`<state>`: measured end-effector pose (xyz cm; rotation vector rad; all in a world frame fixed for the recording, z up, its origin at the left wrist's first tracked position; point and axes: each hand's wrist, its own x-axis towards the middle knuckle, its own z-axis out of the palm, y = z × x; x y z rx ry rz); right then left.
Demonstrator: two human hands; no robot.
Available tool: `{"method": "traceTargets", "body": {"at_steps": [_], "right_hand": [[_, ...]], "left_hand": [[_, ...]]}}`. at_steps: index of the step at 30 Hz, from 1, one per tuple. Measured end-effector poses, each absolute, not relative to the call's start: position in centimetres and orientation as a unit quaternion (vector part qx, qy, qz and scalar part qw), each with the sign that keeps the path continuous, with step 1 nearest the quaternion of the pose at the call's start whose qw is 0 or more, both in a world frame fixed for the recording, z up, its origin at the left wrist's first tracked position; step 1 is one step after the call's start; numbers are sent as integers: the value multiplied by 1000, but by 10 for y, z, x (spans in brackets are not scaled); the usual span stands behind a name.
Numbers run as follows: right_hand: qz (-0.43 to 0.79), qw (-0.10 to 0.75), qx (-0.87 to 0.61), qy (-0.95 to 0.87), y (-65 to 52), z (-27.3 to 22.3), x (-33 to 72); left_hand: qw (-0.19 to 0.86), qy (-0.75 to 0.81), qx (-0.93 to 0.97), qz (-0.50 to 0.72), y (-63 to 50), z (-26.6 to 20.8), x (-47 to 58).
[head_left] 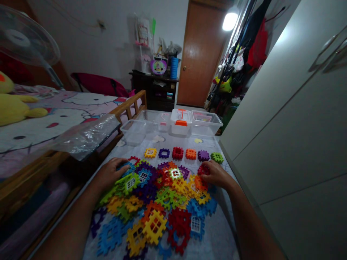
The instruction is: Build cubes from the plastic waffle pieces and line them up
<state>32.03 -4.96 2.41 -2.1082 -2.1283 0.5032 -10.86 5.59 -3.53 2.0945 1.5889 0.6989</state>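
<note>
A large heap of colourful plastic interlocking building blocks (pixel 154 224), many with window-like cutouts, lies spread over the cloth-covered surface. My left hand (pixel 112 173) rests at the heap's left edge, thumb and fingers apart, touching a blue building block (pixel 130 168). At the right edge, my right hand (pixel 217 174) has its thumb and fingers around a red building block (pixel 202 169); an orange block (pixel 200 182) lies just below. Beyond the heap runs a row of single-coloured blocks: yellow (pixel 150 152), dark blue (pixel 164 153), red (pixel 178 153), orange (pixel 191 154), purple (pixel 203 155) and green (pixel 217 157).
Clear plastic bins (pixel 135 131) and a lidded box with orange latches (pixel 181 123) stand at the far end. A bed with a wooden rail (pixel 130 104) and clear plastic sheeting (pixel 89 135) are on the left. A pale cabinet (pixel 292 144) flanks the right side.
</note>
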Motion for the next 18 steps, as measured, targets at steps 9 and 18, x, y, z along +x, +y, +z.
{"method": "traceTargets", "body": {"at_steps": [9, 18], "right_hand": [[100, 143, -666, -725, -45, 42, 307], [62, 145, -600, -784, 29, 46, 257]], "left_hand": [[200, 573, 755, 248, 53, -34, -108], [211, 579, 750, 239, 48, -22, -102]]}}
